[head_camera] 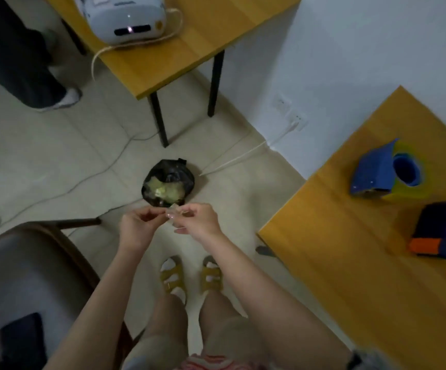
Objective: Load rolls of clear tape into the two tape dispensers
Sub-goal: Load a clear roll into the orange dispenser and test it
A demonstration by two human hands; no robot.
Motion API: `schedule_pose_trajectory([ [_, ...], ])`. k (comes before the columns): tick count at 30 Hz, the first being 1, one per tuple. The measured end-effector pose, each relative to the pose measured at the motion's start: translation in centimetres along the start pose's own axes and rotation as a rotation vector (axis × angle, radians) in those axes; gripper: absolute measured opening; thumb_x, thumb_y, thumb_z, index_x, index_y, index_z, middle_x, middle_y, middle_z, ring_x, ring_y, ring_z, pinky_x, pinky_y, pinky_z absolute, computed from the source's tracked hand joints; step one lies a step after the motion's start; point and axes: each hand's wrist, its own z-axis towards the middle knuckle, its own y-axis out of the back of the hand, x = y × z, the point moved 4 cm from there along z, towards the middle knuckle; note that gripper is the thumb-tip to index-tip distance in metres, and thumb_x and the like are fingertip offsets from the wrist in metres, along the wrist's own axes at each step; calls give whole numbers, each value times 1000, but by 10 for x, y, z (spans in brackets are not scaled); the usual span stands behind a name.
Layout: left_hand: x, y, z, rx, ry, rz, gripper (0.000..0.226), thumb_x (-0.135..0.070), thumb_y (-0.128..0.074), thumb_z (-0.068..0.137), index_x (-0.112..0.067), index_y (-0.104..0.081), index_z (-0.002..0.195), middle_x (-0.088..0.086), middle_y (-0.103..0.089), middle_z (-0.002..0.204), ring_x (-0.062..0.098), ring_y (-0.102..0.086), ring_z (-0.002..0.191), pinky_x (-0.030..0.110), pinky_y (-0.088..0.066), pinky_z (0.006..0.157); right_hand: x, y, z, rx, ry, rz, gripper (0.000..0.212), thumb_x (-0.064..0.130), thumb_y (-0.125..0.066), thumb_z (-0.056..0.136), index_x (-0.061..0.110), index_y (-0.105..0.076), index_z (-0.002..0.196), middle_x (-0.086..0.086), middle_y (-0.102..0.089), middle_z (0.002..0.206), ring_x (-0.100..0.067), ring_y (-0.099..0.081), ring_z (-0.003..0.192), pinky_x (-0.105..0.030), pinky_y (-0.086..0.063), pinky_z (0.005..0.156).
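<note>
Both my hands are held out over the floor, above a black trash bag [168, 180]. My left hand [139, 227] and my right hand [199, 221] pinch a small scrap of clear tape [173, 212] between their fingertips. On the wooden table [350, 263] to the right lie two tape dispensers. The blue dispenser [374, 170] carries a roll of yellowish clear tape [406, 173]. The dark purple dispenser [438, 231] with orange parts lies nearer to me, cut off by the frame's edge.
A second wooden table [179, 49] with a white appliance [125, 17] stands at the back. A grey chair [24, 284] is at my left. White cables [83, 180] run over the tiled floor. Another person's legs [21, 57] stand at top left.
</note>
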Motion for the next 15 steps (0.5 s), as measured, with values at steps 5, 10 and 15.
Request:
schedule_pose_trajectory([
  [5, 65, 14, 33, -190, 31, 108, 10, -9, -76, 75, -10, -74, 85, -5, -70, 76, -10, -61, 66, 1, -43, 61, -32, -36, 60, 12, 9, -159, 22, 6, -75, 79, -7, -69, 95, -20, -68, 84, -12, -59, 57, -20, -56, 61],
  [10, 133, 4, 94, -28, 53, 223, 29, -4, -72, 78, -9, -71, 107, 4, -70, 95, 13, -63, 90, 16, -45, 84, -81, -52, 152, -89, -53, -106, 12, -1, -68, 82, 2, -66, 94, -7, -60, 66, -6, -56, 45, -16, -52, 50],
  [15, 218, -1, 176, -106, 102, 104, 18, -3, -65, 82, -12, -71, 96, 3, -69, 97, 16, -62, 98, 29, -45, 99, -139, -33, 260, -370, -46, -127, 18, -8, -66, 81, 9, -60, 85, -4, -56, 59, 0, -49, 27, -14, -47, 38],
])
